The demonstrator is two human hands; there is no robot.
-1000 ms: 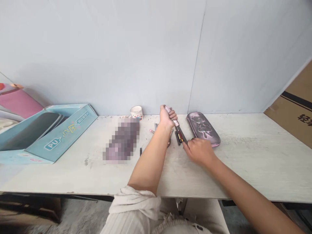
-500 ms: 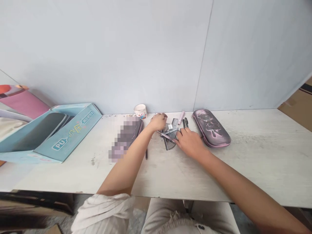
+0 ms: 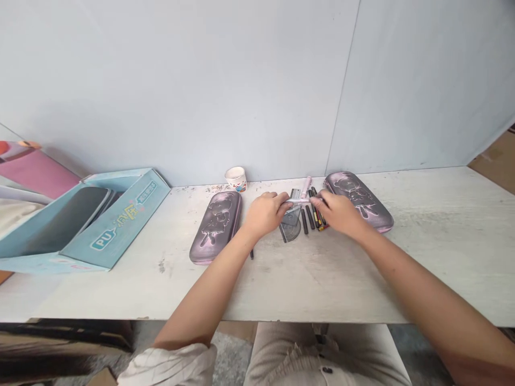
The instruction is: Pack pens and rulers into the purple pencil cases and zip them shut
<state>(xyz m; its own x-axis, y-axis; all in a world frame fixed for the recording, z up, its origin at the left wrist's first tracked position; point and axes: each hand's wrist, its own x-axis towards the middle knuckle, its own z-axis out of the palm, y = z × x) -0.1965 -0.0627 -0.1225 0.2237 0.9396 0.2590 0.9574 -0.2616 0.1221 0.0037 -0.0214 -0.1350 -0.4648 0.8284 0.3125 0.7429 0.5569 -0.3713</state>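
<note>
My left hand [image 3: 264,213] and my right hand [image 3: 337,212] meet over a pile of stationery on the white table [image 3: 306,279]. Together they pinch a thin pale pink pen [image 3: 298,200] held level between their fingertips. Under it lie a clear protractor [image 3: 291,227], several dark pens [image 3: 311,215] and a pink marker [image 3: 306,186]. A closed purple pencil case [image 3: 216,225] lies left of my left hand. A second purple case [image 3: 362,199] lies just behind my right hand.
A small paper cup [image 3: 236,178] stands at the wall. A light blue cardboard display box [image 3: 86,221] holding a dark case sits at the table's left end. One dark pen [image 3: 251,254] lies beside my left forearm. Brown cardboard [image 3: 497,166] shows at far right.
My left hand set down the bundle of pens it held up and came down beside my right. Both hands now pinch one thin pen; the view shifted left.
</note>
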